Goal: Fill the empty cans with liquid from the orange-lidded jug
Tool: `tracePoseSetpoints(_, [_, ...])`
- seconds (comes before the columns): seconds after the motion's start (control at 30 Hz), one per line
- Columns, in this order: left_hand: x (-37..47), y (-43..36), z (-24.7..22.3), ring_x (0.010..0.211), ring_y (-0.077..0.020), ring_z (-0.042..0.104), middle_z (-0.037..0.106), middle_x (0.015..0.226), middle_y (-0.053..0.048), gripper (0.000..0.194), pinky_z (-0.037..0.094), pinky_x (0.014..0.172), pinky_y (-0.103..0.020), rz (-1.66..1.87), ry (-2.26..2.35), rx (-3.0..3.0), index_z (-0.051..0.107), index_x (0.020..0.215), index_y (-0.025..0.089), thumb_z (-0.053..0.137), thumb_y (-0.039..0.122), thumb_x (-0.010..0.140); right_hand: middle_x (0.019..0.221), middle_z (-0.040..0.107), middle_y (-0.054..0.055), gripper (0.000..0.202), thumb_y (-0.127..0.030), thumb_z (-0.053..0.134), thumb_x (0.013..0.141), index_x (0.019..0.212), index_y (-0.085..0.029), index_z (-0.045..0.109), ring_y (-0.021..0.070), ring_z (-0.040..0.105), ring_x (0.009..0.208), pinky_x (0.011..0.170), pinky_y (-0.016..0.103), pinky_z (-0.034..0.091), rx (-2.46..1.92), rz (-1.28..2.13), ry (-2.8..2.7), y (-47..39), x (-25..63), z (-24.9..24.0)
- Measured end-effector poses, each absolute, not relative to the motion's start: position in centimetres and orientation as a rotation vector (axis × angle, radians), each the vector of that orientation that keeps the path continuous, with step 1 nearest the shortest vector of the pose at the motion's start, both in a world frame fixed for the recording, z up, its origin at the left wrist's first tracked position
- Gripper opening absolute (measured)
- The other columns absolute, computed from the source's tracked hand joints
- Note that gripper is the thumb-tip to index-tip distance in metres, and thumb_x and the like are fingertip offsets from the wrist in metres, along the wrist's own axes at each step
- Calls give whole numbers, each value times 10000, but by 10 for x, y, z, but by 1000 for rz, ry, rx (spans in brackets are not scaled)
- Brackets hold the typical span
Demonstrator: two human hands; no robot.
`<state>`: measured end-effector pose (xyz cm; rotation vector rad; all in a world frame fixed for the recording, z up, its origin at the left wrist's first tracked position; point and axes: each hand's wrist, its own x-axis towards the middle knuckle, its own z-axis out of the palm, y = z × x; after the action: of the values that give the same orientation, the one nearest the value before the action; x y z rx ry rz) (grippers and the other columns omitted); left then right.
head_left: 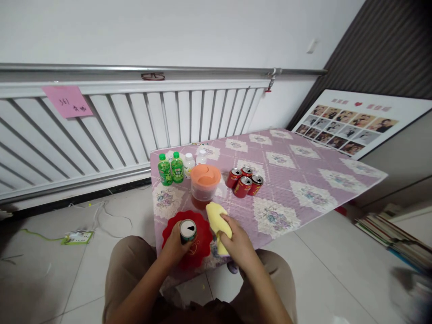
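Observation:
My left hand is wrapped round a dark green drink can with an open mouth in its silver top. The can is over a red scalloped plate at the near end of the table; whether its base touches the plate is hidden. My right hand is closed on a bunched yellow cloth, just right of the plate. Behind both hands stands a clear plastic pitcher with an orange lid, holding some brownish-red liquid.
Several red drink cans stand grouped right of the pitcher. Two green-capped bottles and two white-capped bottles stand behind it on the left. A flowered pink cloth covers the table. A white radiator runs behind.

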<state>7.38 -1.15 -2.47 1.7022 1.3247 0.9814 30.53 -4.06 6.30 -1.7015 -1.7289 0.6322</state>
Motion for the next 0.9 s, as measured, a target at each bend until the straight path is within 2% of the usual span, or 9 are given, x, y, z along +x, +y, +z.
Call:
tracePoseSetpoints(0.13, [75,-11,-27,1240,-304,552,579,1289,-128,605,396,1098,-519,966,1355,1704,462,1274,195,707,200,721,1331,585,151,516,-147,504,815,1329,-120,528,236,540,1240,1073,399,405,-1839,459,-1866,-26,319,47])
tracePoseSetpoints(0.27, [75,-11,-28,1224,-300,571,593,1277,-122,594,414,1091,-507,981,1361,1690,477,1257,197,706,209,709,1443,508,154,578,-110,549,775,1352,-139,543,276,453,1331,1091,422,361,-1903,479,-1943,-23,308,23])
tracePoseSetpoints(0.4, [76,-12,-28,1235,-313,570,596,1286,-135,585,410,1096,-526,991,1376,1698,485,1250,181,697,241,708,1543,400,154,705,-140,605,725,1422,-164,497,359,362,1383,1093,518,305,-1998,532,-1977,-25,301,5])
tracePoseSetpoints(0.57, [76,-12,-30,1225,-302,574,598,1279,-139,607,422,1090,-501,988,1378,1704,483,1268,160,693,238,704,1603,301,133,795,-217,645,719,1483,-205,425,355,237,1457,1111,554,248,-2042,620,-2007,-28,308,9])
tracePoseSetpoints(0.67, [76,-11,-32,1228,-297,576,610,1274,-126,608,417,1100,-490,1011,1354,1692,505,1251,171,687,195,672,1622,263,107,770,-245,629,745,1486,-251,418,349,187,1480,1109,592,226,-2051,631,-1977,-33,311,18])
tracePoseSetpoints(0.73, [77,-10,-32,1228,-303,580,619,1267,-125,598,424,1096,-485,1025,1350,1677,523,1231,170,690,196,658,1595,327,109,710,-239,614,766,1458,-255,458,336,239,1466,1116,569,240,-2011,573,-1929,-36,312,21])
tracePoseSetpoints(0.9, [80,-10,-26,1155,-309,628,647,1222,-130,603,477,1041,-488,1036,1389,1614,539,1216,169,721,247,646,1390,568,152,575,-188,611,775,1349,-190,578,307,489,1303,1100,487,354,-1751,475,-1812,-39,300,23])
